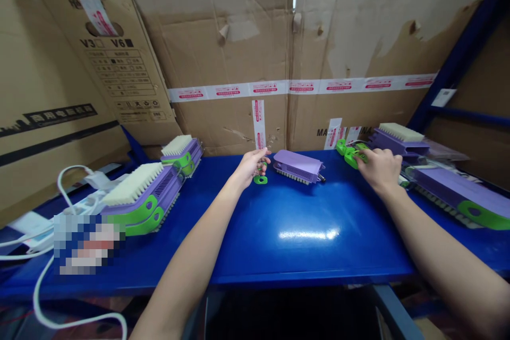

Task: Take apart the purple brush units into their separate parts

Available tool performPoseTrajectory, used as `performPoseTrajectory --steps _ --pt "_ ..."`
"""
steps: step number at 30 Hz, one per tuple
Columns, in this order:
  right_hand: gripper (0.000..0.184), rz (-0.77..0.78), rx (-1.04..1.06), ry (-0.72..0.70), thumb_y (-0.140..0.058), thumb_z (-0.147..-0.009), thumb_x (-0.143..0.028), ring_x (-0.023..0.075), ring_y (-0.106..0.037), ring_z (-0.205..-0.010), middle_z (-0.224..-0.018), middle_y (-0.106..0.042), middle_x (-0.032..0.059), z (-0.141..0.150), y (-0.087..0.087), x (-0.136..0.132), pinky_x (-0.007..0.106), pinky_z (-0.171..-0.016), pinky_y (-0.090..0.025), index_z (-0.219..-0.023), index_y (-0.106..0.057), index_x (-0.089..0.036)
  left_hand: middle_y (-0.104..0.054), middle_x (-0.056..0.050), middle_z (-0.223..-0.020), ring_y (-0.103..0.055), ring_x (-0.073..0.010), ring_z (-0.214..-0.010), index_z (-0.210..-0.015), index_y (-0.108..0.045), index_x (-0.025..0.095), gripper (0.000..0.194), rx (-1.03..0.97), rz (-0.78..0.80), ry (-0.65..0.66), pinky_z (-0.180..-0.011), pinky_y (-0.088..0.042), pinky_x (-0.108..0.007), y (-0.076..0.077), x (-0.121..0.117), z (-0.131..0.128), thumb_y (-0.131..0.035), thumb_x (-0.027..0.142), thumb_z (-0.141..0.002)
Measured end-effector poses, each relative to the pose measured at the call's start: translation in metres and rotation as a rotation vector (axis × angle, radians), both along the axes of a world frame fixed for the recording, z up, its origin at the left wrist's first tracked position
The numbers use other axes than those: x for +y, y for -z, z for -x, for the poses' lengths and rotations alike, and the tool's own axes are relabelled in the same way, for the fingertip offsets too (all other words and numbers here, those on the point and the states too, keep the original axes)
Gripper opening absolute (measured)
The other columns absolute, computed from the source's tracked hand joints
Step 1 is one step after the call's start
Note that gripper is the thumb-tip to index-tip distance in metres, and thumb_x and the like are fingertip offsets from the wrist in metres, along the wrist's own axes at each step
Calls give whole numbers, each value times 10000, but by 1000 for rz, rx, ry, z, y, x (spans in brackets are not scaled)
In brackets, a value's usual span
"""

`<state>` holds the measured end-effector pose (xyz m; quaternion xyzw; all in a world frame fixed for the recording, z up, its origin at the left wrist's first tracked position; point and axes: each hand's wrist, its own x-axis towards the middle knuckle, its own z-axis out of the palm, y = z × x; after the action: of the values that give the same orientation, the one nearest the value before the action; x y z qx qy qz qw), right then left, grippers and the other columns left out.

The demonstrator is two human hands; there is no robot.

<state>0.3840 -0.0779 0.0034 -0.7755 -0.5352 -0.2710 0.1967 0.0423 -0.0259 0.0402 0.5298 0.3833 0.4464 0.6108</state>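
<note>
While the right hand (381, 170) pinches a green part (361, 146) at the table's (255, 244) back right, left hand's (253, 163) fingers curl, contents unclear; part looks light, stiff, maybe slick: grip edges.

1. By my left hand (255, 163), a bright green piece (261, 180).
2. At my right hand (380, 171), lime-green pieces (351, 159).
3. Between my hands, a lilac brush body (299, 164) edged with off-white bristles (292, 176).
4. To my left, stacked brushes (139, 211) in purple and vivid green with cream bristles (133, 184).
5. Beneath my hands, a plain deep-blue table (311, 260).
6. In front of me, brown cardboard (219, 56) crossed by white tape (285, 86) with a repeating red print (302, 86).
</note>
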Motion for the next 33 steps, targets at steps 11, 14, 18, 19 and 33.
performPoseTrajectory --steps 11,14,18,19,33 --pt "208 80 -130 73 -578 -851 -329 258 -520 -846 -934 -681 166 -24 4 -23 355 -663 -171 -956 -689 -188 -569 2 -661 -479 -52 -414 -914 -616 126 254 32 -15 -27 -383 -372 -173 3 4 3 -619 375 -861" --pt "212 111 -101 136 -612 -833 -342 254 -529 -841 -933 -687 158 -35 4 -32 350 -657 -187 -955 -696 -191 -568 0 -657 -476 -53 -415 -906 -616 128 252 40 -18 -40 -387 -369 -174 5 7 5 -619 376 -861" --pt "232 124 -36 197 -623 -830 -350 262 -549 -844 -940 -697 159 -39 2 -37 350 -654 -207 -974 -706 -188 -567 0 -641 -477 -58 -403 -898 -604 127 228 57 -5 -73 -376 -364 -174 5 8 7 -604 353 -871" --pt "229 117 -36 192 -619 -832 -351 269 -552 -853 -947 -698 161 -39 2 -38 354 -661 -213 -970 -707 -191 -568 0 -641 -476 -57 -399 -896 -602 127 224 58 -6 -81 -372 -361 -172 4 8 7 -604 350 -871" --pt "312 235 -79 272 -471 -897 -325 329 -487 -1002 -1044 -675 158 -32 0 -39 421 -774 -268 -904 -737 -161 -568 -2 -652 -477 -57 -397 -915 -595 118 220 66 -20 -78 -374 -383 -174 4 8 7 -585 336 -885"
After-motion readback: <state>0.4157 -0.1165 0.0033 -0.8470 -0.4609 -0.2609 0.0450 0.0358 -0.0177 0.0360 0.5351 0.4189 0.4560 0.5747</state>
